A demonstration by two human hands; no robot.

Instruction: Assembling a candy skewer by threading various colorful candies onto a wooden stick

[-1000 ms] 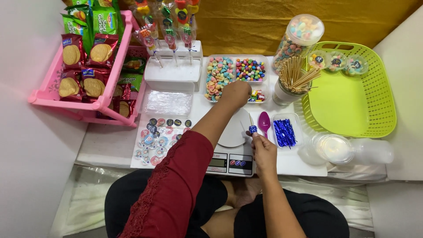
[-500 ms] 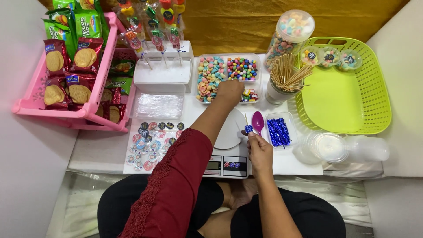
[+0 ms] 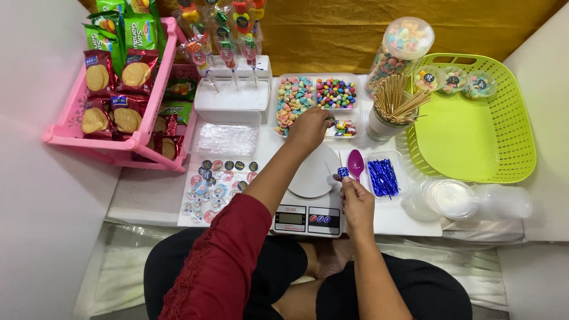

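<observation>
My left hand (image 3: pixel 308 127), in a dark red sleeve, reaches forward over the clear compartment tray (image 3: pixel 316 80) of colourful candies, with its fingers bent down at the compartment of wrapped sweets (image 3: pixel 342 127); what they hold is hidden. My right hand (image 3: pixel 354 198) pinches a thin wooden skewer with a blue wrapped candy (image 3: pixel 342 172) on it, upright beside the white plate of the kitchen scale (image 3: pixel 309 204). A purple spoon (image 3: pixel 355 163) lies just right of that candy.
A tub of blue twist ties (image 3: pixel 384 176), a cup of wooden skewers (image 3: pixel 391 109), a tall candy jar (image 3: pixel 398 50), a lime green basket (image 3: pixel 474 118) holding filled cups, stacked clear cups (image 3: pixel 468 200), a round sticker sheet (image 3: pixel 216 181), lollipops in a white stand (image 3: pixel 232 98), a pink biscuit rack (image 3: pixel 118 95).
My left hand has stayed over the candy tray, shifting slightly toward the wrapped sweets. My right hand keeps the skewer with the blue candy in about the same place.
</observation>
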